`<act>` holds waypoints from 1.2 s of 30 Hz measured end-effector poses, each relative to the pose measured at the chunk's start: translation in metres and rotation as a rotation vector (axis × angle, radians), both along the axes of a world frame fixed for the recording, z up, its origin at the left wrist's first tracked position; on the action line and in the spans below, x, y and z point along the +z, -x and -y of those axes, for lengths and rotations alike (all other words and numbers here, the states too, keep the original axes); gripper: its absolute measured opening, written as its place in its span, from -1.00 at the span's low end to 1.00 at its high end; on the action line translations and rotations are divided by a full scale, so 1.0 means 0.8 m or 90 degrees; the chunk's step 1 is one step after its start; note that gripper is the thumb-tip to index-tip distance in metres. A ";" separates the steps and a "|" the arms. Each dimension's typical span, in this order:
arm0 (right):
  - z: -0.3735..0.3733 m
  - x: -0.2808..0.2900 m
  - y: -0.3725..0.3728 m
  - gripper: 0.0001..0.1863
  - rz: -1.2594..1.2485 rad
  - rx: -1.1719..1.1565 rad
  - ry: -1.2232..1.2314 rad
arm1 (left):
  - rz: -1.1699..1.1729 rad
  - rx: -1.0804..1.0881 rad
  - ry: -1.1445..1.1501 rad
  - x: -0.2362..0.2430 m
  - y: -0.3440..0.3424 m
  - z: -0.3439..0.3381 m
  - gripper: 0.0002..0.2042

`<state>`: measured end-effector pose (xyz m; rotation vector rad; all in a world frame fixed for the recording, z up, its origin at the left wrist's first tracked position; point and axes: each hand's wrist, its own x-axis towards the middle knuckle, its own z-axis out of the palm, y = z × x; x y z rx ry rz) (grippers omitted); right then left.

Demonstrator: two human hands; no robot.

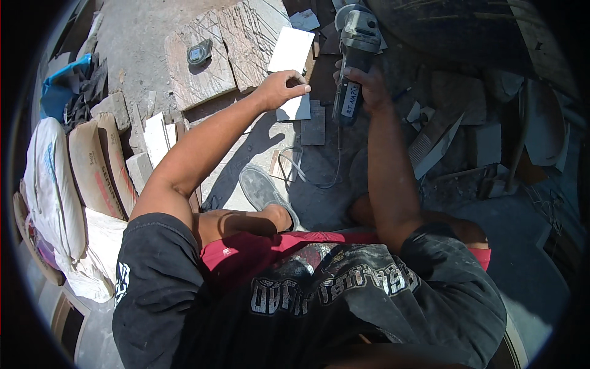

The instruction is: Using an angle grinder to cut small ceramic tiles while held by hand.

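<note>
My right hand [369,86] grips the body of an angle grinder [359,34], its disc end pointing up and away from me, its cord looping down to the ground. My left hand [286,91] has curled fingers and rests at a white tile piece [293,109]; whether it grips that piece is unclear. Just beyond it lies another white tile [290,46]. Two large scored stone slabs [198,83] lie up and to the left, with a small dark metal object [199,53] on one. A grey-brown tile [313,130] is below the grinder.
Bulging white and brown sacks [89,169] line the left, with a blue sheet [61,86] behind. Tile offcuts and blocks [455,98] crowd the right, under a large dark curved object [467,31]. The grinder's cord [316,184] loops near my grey shoe [255,184].
</note>
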<state>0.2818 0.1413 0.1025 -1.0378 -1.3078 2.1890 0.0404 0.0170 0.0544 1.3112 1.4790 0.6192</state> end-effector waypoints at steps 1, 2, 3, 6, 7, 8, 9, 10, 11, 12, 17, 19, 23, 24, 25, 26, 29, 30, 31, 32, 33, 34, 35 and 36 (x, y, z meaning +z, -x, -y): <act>0.003 0.001 0.002 -0.48 0.000 0.001 -0.002 | 0.110 -0.069 0.048 0.022 -0.020 0.006 -0.41; 0.012 0.006 0.015 -0.49 -0.086 -0.023 0.046 | 0.132 -0.156 0.072 0.020 -0.030 0.013 -0.23; 0.013 0.006 0.013 -0.49 -0.162 -0.060 0.090 | 0.200 -0.110 0.086 0.048 -0.057 0.019 -0.11; 0.018 0.004 0.027 -0.50 -0.331 -0.068 0.219 | 0.541 0.040 0.182 0.048 -0.109 0.029 -0.22; 0.015 0.006 0.026 -0.50 -0.329 -0.062 0.217 | 0.566 0.104 0.155 0.053 -0.118 0.028 -0.26; 0.012 0.009 0.025 -0.50 -0.350 -0.025 0.249 | 0.569 0.107 0.149 0.058 -0.119 0.027 -0.26; 0.008 0.012 0.025 -0.50 -0.371 0.011 0.280 | 0.521 0.128 0.130 0.063 -0.119 0.026 -0.30; 0.008 0.015 0.029 -0.50 -0.370 0.019 0.279 | 0.470 0.151 0.110 0.065 -0.117 0.026 -0.33; 0.008 0.019 0.033 -0.50 -0.294 -0.013 0.280 | 0.470 0.156 0.104 0.068 -0.117 0.025 -0.33; 0.007 0.023 0.036 -0.50 -0.219 -0.045 0.279 | 0.403 0.198 0.061 0.070 -0.118 0.023 -0.34; 0.023 0.042 0.092 -0.55 0.101 -0.234 -0.125 | 0.156 0.288 0.024 0.051 -0.118 0.023 -0.33; 0.022 0.039 0.092 -0.57 0.167 -0.276 -0.186 | 0.044 0.296 -0.010 0.055 -0.123 0.024 -0.30; 0.008 0.012 0.061 -0.60 0.103 -0.248 -0.111 | -0.001 0.229 0.032 0.067 -0.110 0.023 -0.24; 0.002 0.005 0.050 -0.60 0.038 -0.238 -0.077 | 0.024 0.063 0.038 0.062 -0.091 0.016 -0.17; 0.000 0.003 0.043 -0.60 0.037 -0.238 -0.076 | 0.047 -0.099 0.047 0.053 -0.068 0.013 -0.11; 0.002 0.005 0.041 -0.58 0.019 -0.213 0.004 | -0.044 -0.067 -0.083 0.018 -0.050 0.022 0.03; -0.001 0.013 0.022 -0.56 -0.029 -0.178 0.109 | -0.266 -0.106 -0.153 0.002 0.017 -0.006 0.15; -0.001 0.017 0.011 -0.55 -0.062 -0.164 0.135 | -0.328 -0.141 -0.128 0.013 0.032 -0.024 0.21; 0.000 0.018 0.008 -0.55 -0.061 -0.166 0.134 | -0.434 -0.110 -0.114 0.005 0.046 -0.028 0.31; 0.001 0.019 0.006 -0.54 -0.070 -0.149 0.144 | -0.475 -0.121 -0.109 -0.003 0.062 -0.038 0.34; 0.003 0.019 0.004 -0.53 -0.079 -0.132 0.155 | -0.516 -0.131 -0.104 -0.011 0.076 -0.047 0.38; 0.004 0.021 0.004 -0.53 -0.076 -0.133 0.154 | -0.513 -0.131 -0.105 -0.014 0.081 -0.054 0.38; 0.007 0.023 0.004 -0.52 -0.080 -0.122 0.152 | -0.545 -0.170 -0.098 -0.017 0.087 -0.060 0.40; 0.010 0.024 0.005 -0.51 -0.084 -0.109 0.150 | -0.576 -0.209 -0.089 -0.021 0.090 -0.064 0.41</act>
